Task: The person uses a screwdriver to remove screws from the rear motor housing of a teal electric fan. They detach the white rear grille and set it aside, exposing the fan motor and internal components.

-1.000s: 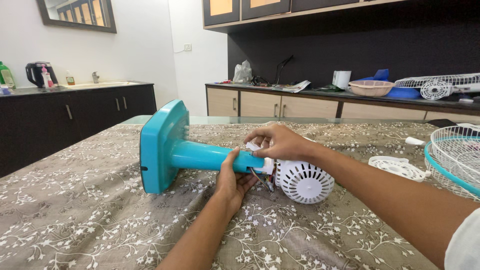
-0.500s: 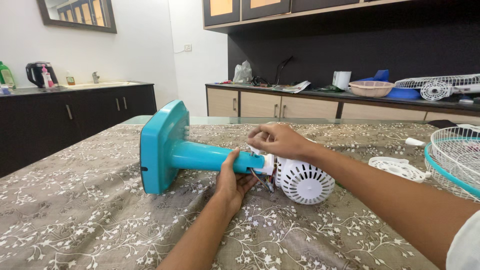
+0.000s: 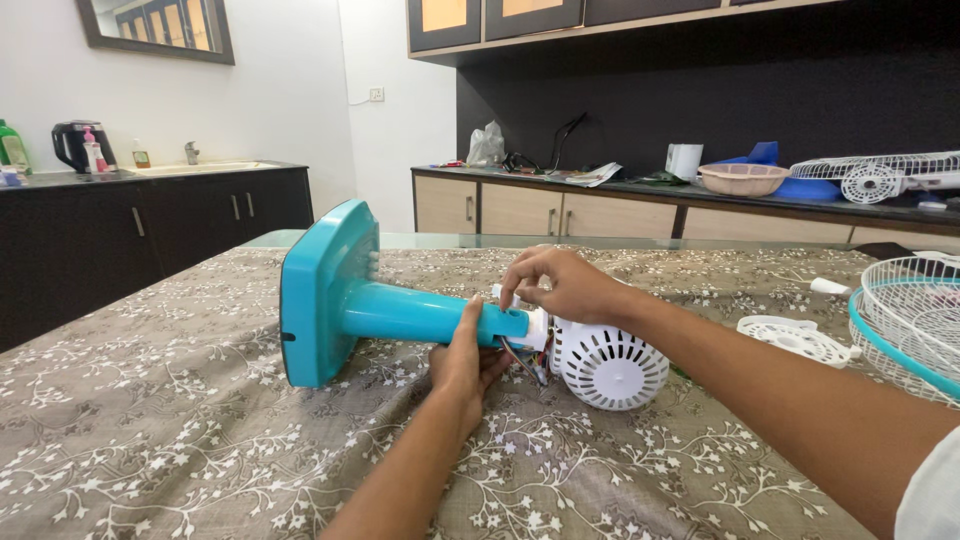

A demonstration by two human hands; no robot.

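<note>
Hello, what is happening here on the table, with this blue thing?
A person is handling a table fan that lies on its side on the patterned tablecloth. The left hand grips the turquoise stand near its top. The right hand pinches at the joint where the stand meets the white motor housing, where coloured wires show. A fan grille lies at the right.

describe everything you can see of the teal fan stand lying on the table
The teal plastic fan stand lies on its side on the floral tablecloth, its flat squarish base standing on edge at left and its tapering round column pointing right. The narrow end meets the white vented plastic motor housing, with coloured wires showing at the joint. The left hand cups the column from below; the right hand pinches at the joint above.
</note>
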